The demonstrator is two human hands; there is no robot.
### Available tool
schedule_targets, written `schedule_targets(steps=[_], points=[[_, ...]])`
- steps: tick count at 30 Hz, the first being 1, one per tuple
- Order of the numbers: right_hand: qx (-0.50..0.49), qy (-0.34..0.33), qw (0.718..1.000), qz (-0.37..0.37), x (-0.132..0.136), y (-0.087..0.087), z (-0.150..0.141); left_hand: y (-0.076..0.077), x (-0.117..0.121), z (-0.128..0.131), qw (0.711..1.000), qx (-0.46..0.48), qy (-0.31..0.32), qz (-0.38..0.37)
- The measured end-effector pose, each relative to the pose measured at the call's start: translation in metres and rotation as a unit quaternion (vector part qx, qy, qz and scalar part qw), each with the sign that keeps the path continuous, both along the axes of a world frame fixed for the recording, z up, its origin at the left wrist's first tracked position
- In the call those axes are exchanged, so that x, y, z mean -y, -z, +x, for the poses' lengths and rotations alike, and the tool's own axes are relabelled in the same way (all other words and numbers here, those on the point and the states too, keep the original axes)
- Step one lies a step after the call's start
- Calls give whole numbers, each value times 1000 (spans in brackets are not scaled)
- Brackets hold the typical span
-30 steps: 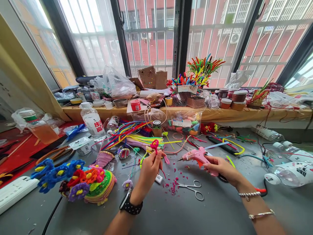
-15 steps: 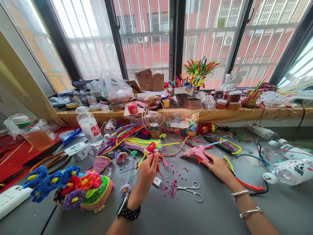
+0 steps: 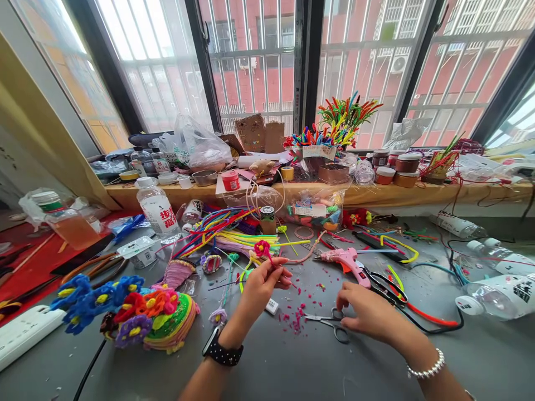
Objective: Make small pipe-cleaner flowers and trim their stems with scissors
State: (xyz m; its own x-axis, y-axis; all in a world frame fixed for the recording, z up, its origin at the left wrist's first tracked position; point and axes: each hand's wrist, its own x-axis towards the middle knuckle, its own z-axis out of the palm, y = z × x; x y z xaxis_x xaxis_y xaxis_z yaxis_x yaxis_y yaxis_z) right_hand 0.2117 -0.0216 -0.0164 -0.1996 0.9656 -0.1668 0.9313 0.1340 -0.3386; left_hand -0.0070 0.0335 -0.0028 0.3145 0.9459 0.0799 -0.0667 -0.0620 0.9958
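My left hand is pinched around the stem of a small magenta pipe cleaner flower, which stands above my fingertips. My right hand hovers at the handles of the scissors, its thumb and forefinger curved and apart on either side of a handle loop. The scissors lie on the table, blades pointing left toward scattered magenta fluff bits. Just beyond my right hand rests a pink glue gun, nozzle to the left. A small white block sits beside my left wrist.
Finished fuzzy flowers stand at the left near a white power strip. Bundles of pipe cleaners lie behind my left hand. Black pliers and plastic bottles are on the right. A crowded sill runs along the window.
My right hand has let go of the glue gun, now on the table, and has come back left to the scissors. My left hand still holds the flower, its fingers slightly shifted.
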Motion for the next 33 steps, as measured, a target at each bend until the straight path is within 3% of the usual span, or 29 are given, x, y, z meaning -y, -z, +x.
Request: schedule_targets(steps=[9,13,20,33], points=[[126,22,991,-30,8,1,-32,-1,-1,-2,999,-10,-36,-39],[121,32,992,-26,9,4,-35,-4,0,-1,998,-5,-36,-55],[-15,-15,999,-48,15,-4,-19,-5,2,-1,996,26,-38,-80],[120,40,990,-63,19,-4,-30,-3,0,-2,994,65,-39,-83]])
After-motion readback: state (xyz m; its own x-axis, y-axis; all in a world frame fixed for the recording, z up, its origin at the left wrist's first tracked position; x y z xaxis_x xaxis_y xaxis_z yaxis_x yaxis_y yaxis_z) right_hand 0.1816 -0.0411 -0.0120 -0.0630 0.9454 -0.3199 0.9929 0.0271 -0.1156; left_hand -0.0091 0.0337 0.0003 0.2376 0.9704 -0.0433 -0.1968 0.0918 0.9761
